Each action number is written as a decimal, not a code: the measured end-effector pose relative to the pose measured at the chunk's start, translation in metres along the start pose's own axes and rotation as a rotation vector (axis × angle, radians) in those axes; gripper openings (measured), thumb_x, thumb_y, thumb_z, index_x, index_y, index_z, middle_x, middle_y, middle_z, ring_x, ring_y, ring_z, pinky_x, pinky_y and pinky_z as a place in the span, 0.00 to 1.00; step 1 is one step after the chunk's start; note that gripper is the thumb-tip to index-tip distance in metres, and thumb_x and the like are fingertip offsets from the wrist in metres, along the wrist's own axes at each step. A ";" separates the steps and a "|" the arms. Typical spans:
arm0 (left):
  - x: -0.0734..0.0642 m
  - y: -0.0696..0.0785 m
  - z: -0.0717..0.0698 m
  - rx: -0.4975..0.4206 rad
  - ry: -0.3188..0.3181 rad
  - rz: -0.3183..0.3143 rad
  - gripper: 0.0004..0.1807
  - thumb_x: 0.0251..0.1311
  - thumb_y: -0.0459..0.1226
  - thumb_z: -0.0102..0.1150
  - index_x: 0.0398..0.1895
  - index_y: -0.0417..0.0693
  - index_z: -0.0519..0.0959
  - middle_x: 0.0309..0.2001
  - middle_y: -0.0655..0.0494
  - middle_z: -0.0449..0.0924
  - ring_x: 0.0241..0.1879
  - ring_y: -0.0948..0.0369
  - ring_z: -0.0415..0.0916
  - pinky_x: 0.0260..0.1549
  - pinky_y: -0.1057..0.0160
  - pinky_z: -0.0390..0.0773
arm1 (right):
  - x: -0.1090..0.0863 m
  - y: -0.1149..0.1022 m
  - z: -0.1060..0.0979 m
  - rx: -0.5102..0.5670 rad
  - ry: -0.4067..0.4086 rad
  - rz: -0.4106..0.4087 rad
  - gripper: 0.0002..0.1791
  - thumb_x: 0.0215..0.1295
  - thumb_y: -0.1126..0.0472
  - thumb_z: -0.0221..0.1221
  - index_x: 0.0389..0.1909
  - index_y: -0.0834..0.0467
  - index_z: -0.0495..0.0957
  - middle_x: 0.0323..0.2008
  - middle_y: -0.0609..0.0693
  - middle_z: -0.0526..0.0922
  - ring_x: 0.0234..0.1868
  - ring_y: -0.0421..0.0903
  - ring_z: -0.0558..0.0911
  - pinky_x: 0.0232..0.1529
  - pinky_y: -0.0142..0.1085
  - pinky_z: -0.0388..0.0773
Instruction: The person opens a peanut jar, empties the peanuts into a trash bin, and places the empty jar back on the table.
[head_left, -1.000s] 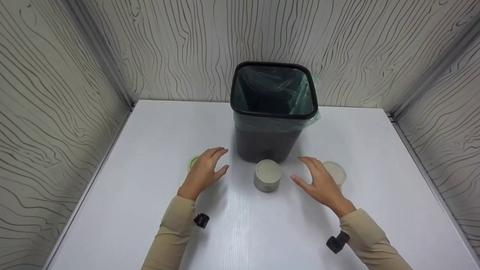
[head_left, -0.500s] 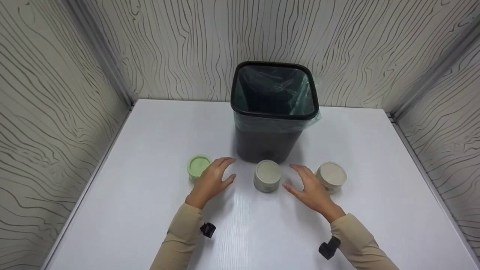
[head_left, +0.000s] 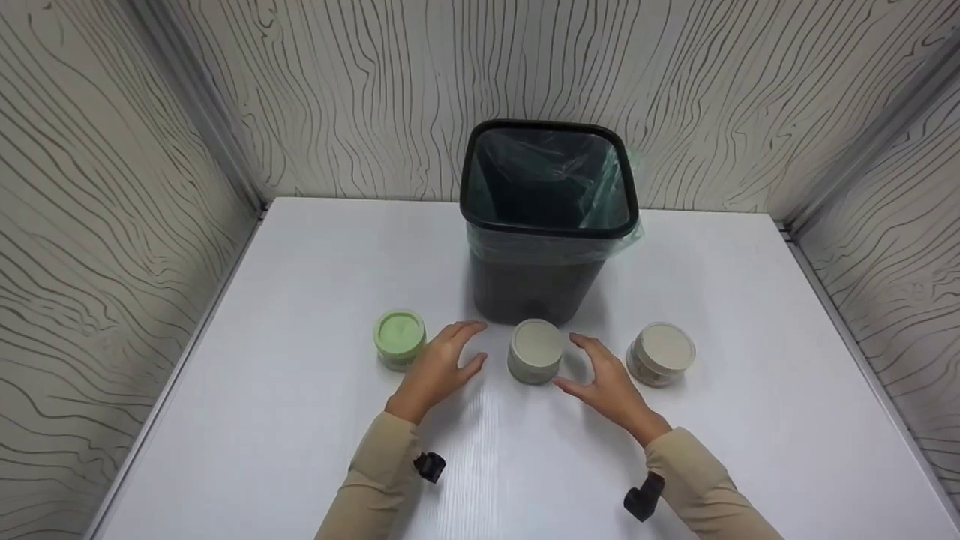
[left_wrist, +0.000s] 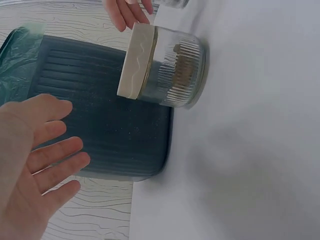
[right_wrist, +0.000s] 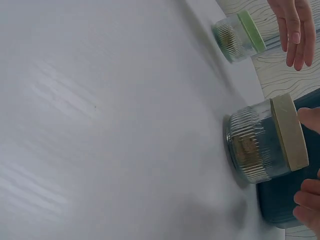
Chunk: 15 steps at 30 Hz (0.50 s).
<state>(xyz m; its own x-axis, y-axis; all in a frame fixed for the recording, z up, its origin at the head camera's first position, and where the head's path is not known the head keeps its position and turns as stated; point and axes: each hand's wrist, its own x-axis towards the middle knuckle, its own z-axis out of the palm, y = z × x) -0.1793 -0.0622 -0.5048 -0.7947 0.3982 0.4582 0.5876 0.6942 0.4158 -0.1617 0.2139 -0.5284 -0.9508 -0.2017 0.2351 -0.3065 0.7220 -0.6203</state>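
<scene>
A ribbed glass jar [left_wrist: 176,67] with a beige-grey lid [head_left: 537,343] stands upright in front of the bin, with something brown inside. My left hand [head_left: 439,369] is held open to the left of this jar, apart from it, fingers spread and slightly bent. To its right, my right hand [head_left: 611,386] is closer, thumb and fingers parted around that side. The right thumb [right_wrist: 311,119] overlaps the lid in the right wrist view; whether it touches, I cannot tell. Neither hand holds anything.
A dark bin [head_left: 525,289] lined with a green bag stands behind the middle jar. A green-lidded jar [head_left: 400,336] is beside my left hand, and another pale-lidded jar [head_left: 664,351] is to the right. Patterned panels surround the white table [head_left: 322,270].
Both hands have moved inward toward the middle jar and slightly nearer the front. The green-lidded and right-hand jars, partly covered before, now show more fully. All the jars stay put.
</scene>
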 end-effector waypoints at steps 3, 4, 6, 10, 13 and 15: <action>0.000 0.003 0.003 -0.009 -0.015 -0.006 0.21 0.59 0.37 0.63 0.55 0.42 0.76 0.53 0.47 0.80 0.55 0.53 0.78 0.55 0.59 0.79 | 0.001 0.002 0.006 0.027 0.012 -0.003 0.39 0.47 0.58 0.73 0.60 0.69 0.70 0.58 0.63 0.77 0.59 0.60 0.78 0.60 0.51 0.75; 0.000 0.004 0.004 -0.013 -0.022 -0.010 0.21 0.59 0.37 0.63 0.56 0.42 0.76 0.54 0.47 0.80 0.56 0.53 0.78 0.56 0.59 0.79 | 0.002 0.002 0.008 0.034 0.016 -0.002 0.40 0.47 0.59 0.73 0.60 0.69 0.69 0.58 0.64 0.77 0.59 0.60 0.77 0.59 0.51 0.76; 0.000 0.006 0.005 -0.028 -0.036 -0.020 0.21 0.60 0.37 0.62 0.56 0.42 0.75 0.55 0.46 0.79 0.57 0.53 0.77 0.57 0.58 0.78 | 0.002 0.004 0.013 0.051 0.021 0.007 0.41 0.46 0.59 0.74 0.60 0.70 0.69 0.59 0.65 0.76 0.60 0.61 0.77 0.59 0.51 0.76; 0.000 0.009 0.008 -0.046 -0.055 -0.030 0.22 0.61 0.38 0.61 0.57 0.42 0.75 0.56 0.46 0.78 0.59 0.53 0.76 0.58 0.58 0.77 | 0.003 0.007 0.023 0.106 0.043 0.020 0.45 0.43 0.61 0.75 0.61 0.72 0.66 0.60 0.68 0.74 0.61 0.63 0.75 0.60 0.51 0.75; -0.001 0.010 0.011 -0.039 -0.053 -0.022 0.21 0.61 0.37 0.61 0.57 0.42 0.75 0.56 0.46 0.78 0.58 0.53 0.77 0.58 0.58 0.77 | 0.004 0.008 0.031 0.152 0.059 0.024 0.48 0.40 0.62 0.77 0.62 0.74 0.64 0.60 0.70 0.73 0.62 0.64 0.74 0.61 0.51 0.74; -0.001 0.011 0.012 -0.037 -0.048 -0.018 0.21 0.60 0.37 0.62 0.57 0.42 0.75 0.56 0.46 0.78 0.58 0.53 0.77 0.57 0.59 0.78 | 0.005 0.009 0.035 0.176 0.067 0.031 0.50 0.39 0.62 0.77 0.63 0.75 0.63 0.60 0.70 0.72 0.62 0.65 0.73 0.62 0.51 0.73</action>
<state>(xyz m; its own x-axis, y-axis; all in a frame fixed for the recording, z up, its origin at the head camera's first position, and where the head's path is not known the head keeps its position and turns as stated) -0.1734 -0.0475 -0.5103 -0.8108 0.4147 0.4131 0.5779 0.6792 0.4524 -0.1706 0.1960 -0.5588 -0.9567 -0.1318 0.2595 -0.2854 0.5995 -0.7478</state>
